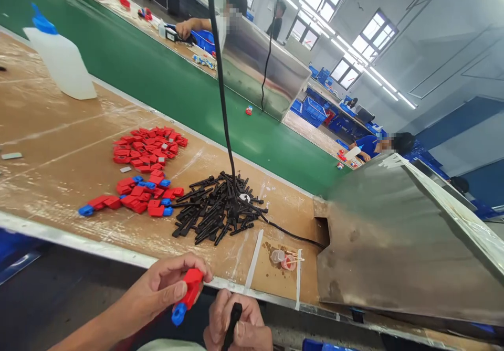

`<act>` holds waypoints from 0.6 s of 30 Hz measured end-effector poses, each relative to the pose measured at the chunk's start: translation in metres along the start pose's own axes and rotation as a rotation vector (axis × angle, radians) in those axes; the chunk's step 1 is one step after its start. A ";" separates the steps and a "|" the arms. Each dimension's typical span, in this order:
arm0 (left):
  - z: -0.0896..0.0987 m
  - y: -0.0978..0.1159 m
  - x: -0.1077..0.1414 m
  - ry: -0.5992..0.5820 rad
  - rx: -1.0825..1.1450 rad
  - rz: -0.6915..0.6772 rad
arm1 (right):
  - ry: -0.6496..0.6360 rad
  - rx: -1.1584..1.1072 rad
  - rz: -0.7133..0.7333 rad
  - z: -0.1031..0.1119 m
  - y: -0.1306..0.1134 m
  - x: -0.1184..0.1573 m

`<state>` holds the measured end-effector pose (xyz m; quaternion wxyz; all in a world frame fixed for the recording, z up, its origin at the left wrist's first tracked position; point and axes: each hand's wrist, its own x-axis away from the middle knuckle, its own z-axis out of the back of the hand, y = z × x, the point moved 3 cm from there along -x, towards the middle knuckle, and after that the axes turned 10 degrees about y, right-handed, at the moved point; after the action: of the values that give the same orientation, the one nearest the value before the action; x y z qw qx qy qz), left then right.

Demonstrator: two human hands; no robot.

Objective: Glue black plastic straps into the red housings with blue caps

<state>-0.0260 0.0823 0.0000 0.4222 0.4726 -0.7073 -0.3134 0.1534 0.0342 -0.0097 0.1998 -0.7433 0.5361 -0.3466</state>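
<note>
The left hand [163, 288] is closed around a red plastic housing with a blue cap [187, 296], held just below the front edge of the desk [59, 146]. The right hand [240, 327] grips one black plastic stick [232, 327], pinched upright between the fingers just beside the red piece; the two parts are near each other but not yet joined.

Judging from what lies on the desk, the work looks far from finished. A heap of black sticks [214, 206] sits at the middle, too tangled to count, several dozen at least. Left of it lie two groups of red parts: a pile of plain red housings [147, 149], some dozens, and nearer the edge a smaller cluster of red housings with blue caps [136, 196], roughly a dozen and a half, about six blue caps showing. A black cable [220, 78] hangs down into the black heap.

One white bottle with a blue top [61, 57] stands at the far left. Beyond the green conveyor belt [177, 88], three other people sit at work
</note>
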 end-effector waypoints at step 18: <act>-0.040 -0.028 0.015 -0.157 0.169 0.338 | 0.167 0.020 -0.106 0.004 0.004 0.013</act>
<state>0.0178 0.0566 -0.0016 0.3712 0.3552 -0.8309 -0.2136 0.1560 0.0206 -0.0115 0.1431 -0.7371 0.5075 -0.4228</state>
